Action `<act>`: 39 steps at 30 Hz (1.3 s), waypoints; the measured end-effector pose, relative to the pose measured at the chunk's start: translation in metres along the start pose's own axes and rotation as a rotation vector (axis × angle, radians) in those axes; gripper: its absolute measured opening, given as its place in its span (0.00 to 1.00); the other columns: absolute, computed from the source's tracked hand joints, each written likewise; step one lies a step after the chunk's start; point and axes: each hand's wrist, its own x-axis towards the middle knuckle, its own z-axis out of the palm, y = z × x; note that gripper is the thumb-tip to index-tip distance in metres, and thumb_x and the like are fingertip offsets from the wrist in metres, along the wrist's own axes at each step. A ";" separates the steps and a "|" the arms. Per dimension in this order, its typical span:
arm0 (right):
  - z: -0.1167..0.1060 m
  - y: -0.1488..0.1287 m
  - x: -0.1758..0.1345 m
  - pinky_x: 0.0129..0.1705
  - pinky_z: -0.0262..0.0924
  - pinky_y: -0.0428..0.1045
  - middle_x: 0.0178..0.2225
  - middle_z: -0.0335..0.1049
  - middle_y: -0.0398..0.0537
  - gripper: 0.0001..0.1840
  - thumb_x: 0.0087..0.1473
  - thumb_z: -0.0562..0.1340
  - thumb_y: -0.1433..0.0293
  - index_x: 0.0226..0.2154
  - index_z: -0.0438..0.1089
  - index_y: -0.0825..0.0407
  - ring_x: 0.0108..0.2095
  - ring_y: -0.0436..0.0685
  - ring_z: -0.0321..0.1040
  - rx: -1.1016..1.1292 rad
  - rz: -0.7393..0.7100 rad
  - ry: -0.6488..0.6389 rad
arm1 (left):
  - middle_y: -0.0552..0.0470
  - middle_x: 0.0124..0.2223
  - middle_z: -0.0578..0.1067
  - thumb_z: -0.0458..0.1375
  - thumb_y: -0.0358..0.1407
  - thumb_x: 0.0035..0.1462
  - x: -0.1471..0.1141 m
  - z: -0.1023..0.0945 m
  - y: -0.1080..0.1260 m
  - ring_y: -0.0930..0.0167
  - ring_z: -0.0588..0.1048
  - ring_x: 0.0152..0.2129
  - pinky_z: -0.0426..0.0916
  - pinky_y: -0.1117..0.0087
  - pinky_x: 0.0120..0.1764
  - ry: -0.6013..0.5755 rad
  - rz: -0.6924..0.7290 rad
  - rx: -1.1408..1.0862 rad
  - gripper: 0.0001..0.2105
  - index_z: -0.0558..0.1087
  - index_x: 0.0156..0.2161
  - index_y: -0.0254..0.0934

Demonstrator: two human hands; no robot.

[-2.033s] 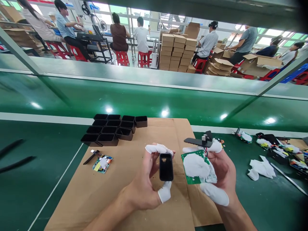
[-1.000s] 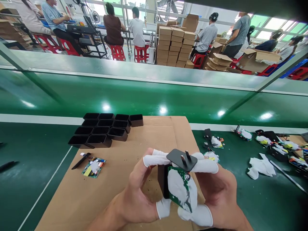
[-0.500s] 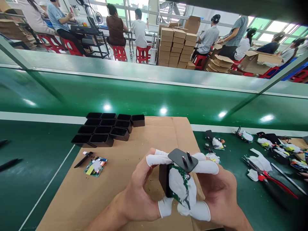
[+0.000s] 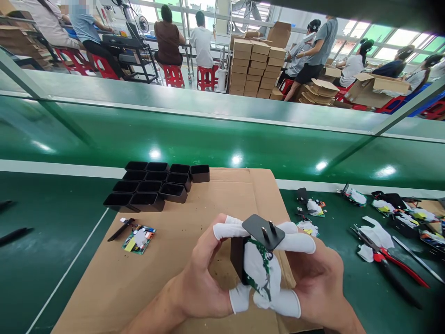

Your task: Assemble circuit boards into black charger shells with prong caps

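My left hand point(image 4: 203, 273), with white covers on its thumb and fingertip, is closed around a black plastic case point(image 4: 237, 260). My right hand point(image 4: 314, 278), its fingertips covered the same way, grips a green circuit board point(image 4: 261, 271) coated in white filler. The board sits at the case's open side, partly outside it; how deep it reaches inside is hidden. Above the board is a black plate with plug prongs point(image 4: 260, 231), tilted, with my fingers at its edges. Both hands are over a cardboard sheet point(image 4: 222, 199).
Several empty black cases point(image 4: 148, 202) stand in rows at back left. Nearer lie a loose circuit board point(image 4: 139, 239) and a thin black part point(image 4: 120, 229). At right are red-handled pliers point(image 4: 380, 255), a metal rod point(image 4: 417, 257) and several boards point(image 4: 355, 196). People sit beyond the green barrier.
The board and plug plate have shifted very slightly left between my hands, and both grips are kept. In the background, a standing person has moved left.
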 end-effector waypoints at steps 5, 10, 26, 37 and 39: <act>-0.001 0.000 0.001 0.40 0.77 0.57 0.44 0.85 0.46 0.40 0.46 0.84 0.71 0.60 0.77 0.37 0.37 0.62 0.79 -0.018 -0.066 0.026 | 0.47 0.48 0.74 0.75 0.24 0.44 0.004 -0.002 0.000 0.63 0.77 0.42 0.77 0.62 0.45 -0.027 0.030 0.005 0.40 0.70 0.62 0.45; -0.002 -0.001 0.002 0.37 0.76 0.55 0.44 0.85 0.46 0.39 0.47 0.84 0.70 0.59 0.77 0.37 0.34 0.61 0.78 -0.044 -0.065 0.022 | 0.49 0.49 0.73 0.75 0.24 0.43 0.004 -0.002 -0.002 0.65 0.77 0.42 0.76 0.65 0.46 -0.016 0.065 -0.007 0.41 0.69 0.64 0.44; -0.003 -0.003 0.004 0.41 0.74 0.55 0.47 0.82 0.47 0.34 0.52 0.81 0.74 0.58 0.77 0.38 0.42 0.62 0.77 -0.054 -0.051 -0.021 | 0.52 0.49 0.75 0.77 0.26 0.45 0.004 -0.001 0.001 0.66 0.78 0.43 0.76 0.67 0.47 -0.012 0.042 -0.022 0.43 0.70 0.66 0.49; -0.004 -0.002 0.002 0.41 0.75 0.58 0.52 0.81 0.50 0.40 0.49 0.82 0.76 0.62 0.76 0.39 0.47 0.66 0.78 -0.044 -0.051 -0.047 | 0.51 0.48 0.73 0.73 0.20 0.43 0.009 0.001 0.005 0.69 0.78 0.39 0.77 0.69 0.42 -0.034 0.040 -0.069 0.40 0.72 0.63 0.42; -0.004 -0.002 0.002 0.41 0.74 0.58 0.51 0.80 0.50 0.40 0.49 0.82 0.76 0.62 0.76 0.39 0.47 0.65 0.77 -0.046 -0.059 -0.045 | 0.51 0.48 0.73 0.73 0.20 0.44 0.008 0.001 0.005 0.69 0.79 0.39 0.78 0.68 0.42 -0.029 0.047 -0.077 0.41 0.71 0.64 0.43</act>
